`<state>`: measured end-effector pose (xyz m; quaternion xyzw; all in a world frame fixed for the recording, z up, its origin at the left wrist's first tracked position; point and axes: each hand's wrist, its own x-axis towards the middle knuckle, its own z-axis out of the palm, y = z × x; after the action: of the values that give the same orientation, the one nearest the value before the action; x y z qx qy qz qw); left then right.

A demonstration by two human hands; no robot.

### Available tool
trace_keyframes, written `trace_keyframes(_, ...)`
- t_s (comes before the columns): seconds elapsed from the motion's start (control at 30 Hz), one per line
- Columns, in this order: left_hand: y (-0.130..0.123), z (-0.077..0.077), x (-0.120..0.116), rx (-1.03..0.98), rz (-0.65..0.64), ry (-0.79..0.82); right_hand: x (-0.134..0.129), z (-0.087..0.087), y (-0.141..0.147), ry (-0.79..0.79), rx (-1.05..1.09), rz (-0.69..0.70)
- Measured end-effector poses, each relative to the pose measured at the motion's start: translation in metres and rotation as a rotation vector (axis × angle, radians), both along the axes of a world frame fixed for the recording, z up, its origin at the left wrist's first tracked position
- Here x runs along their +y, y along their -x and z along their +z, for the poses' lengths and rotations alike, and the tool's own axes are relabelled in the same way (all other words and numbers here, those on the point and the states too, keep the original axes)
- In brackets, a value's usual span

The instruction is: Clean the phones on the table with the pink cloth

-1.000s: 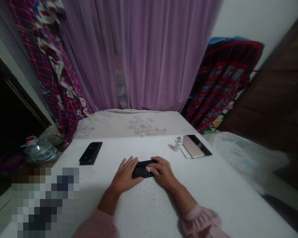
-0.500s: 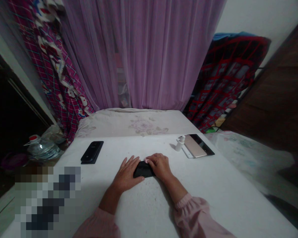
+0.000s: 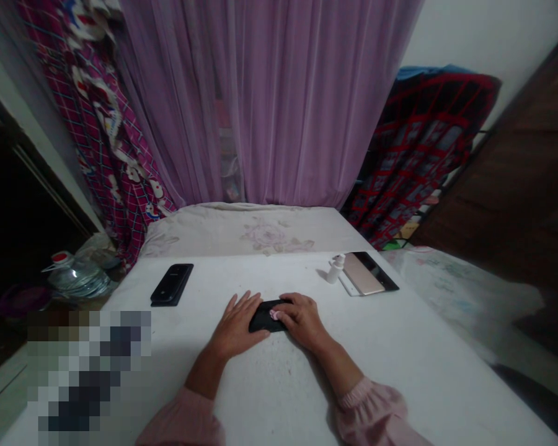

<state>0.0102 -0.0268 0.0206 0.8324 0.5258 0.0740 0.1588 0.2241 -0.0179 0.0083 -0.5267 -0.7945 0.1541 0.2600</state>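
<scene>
A black phone (image 3: 260, 319) lies flat on the white table, between my two hands. My left hand (image 3: 235, 326) rests at its left end, fingers stretched out and thumb along the near edge. In the fingertips of my right hand (image 3: 304, 321) is a small crumpled pink cloth (image 3: 274, 314), pressed on the middle of the phone's upper face. The right hand covers the phone's right end.
Dark phones (image 3: 172, 285) lie at the table's left. At the right stand a small white spray bottle (image 3: 336, 270) and, beside it, several flat phones or panels (image 3: 363, 274). A purple curtain (image 3: 288, 105) hangs behind the table (image 3: 270, 396).
My right hand has drawn the pink cloth from the phone's far edge down toward me, onto the middle of its face. My left hand stays in place.
</scene>
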Motion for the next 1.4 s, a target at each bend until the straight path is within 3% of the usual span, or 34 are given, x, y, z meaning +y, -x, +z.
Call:
trace_keyframes(0.23, 0.002, -0.004, 0.001, -0.011, -0.019, -0.015, 0.016, 0.007, 0.017, 0.015, -0.103, -0.134)
trace_keyframes(0.57, 0.021, -0.014, 0.004, -0.036, 0.010, -0.059, 0.015, 0.011, 0.010, -0.006, -0.093, -0.170)
trace_keyframes(0.83, 0.013, -0.010, 0.001, -0.006, 0.051, -0.055, 0.020, 0.014, 0.023, 0.034, -0.067, -0.103)
trace_keyframes(1.07, 0.015, -0.010, 0.001, 0.008, 0.034, -0.073, 0.003, 0.007, 0.014, -0.027, -0.015, -0.002)
trace_keyframes(1.4, 0.018, -0.017, 0.004, -0.034, 0.003, -0.067, 0.017, 0.026, 0.035, 0.054, -0.136, -0.116)
